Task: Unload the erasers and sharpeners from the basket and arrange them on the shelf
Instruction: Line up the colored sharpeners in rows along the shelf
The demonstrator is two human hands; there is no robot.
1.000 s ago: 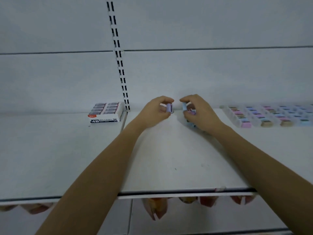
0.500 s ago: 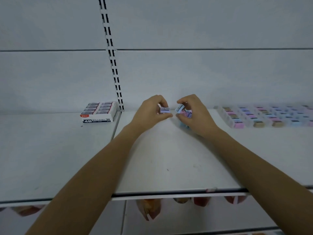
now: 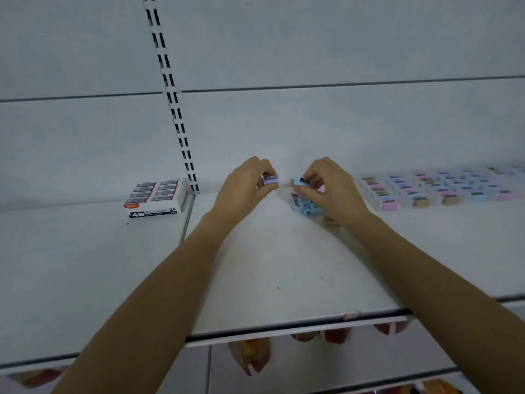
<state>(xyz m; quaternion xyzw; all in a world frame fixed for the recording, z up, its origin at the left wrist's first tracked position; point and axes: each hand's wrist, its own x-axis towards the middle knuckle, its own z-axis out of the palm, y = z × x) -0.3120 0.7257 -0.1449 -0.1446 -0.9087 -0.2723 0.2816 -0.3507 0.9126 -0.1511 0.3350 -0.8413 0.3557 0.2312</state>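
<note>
From the head camera, both bare forearms reach out over a flat, matte white shelf whose smooth top bears a few faint scuffs and whose front edge carries a dark strip. The left hand has its fingers curled, and thumb and fingertips pinch a small lilac sharpener, a blocky plastic wedge with a dark metal blade on its upper face, held just above the back of the shelf. The right hand, close beside it but apart from it, likewise has curled fingers and pinches a pale blue sharpener of the same boxy shape. Beneath that hand a loose cluster of sharpeners, mostly blue with a pink and a tan one at the edges, lies on the shelf, partly hidden by the palm. Further right, neat rows of sharpeners in pink, blue, lilac and tan run along the back of the shelf; they are blurred, so finer detail is unclear. To the left, on the neighbouring shelf board, sits an open cardboard eraser box printed "4B" and "24", with sleeved rectangular erasers packed in two columns. A slotted metal upright climbs the smooth white back panel. Below the shelf edge hang glossy reddish-orange packets.
</note>
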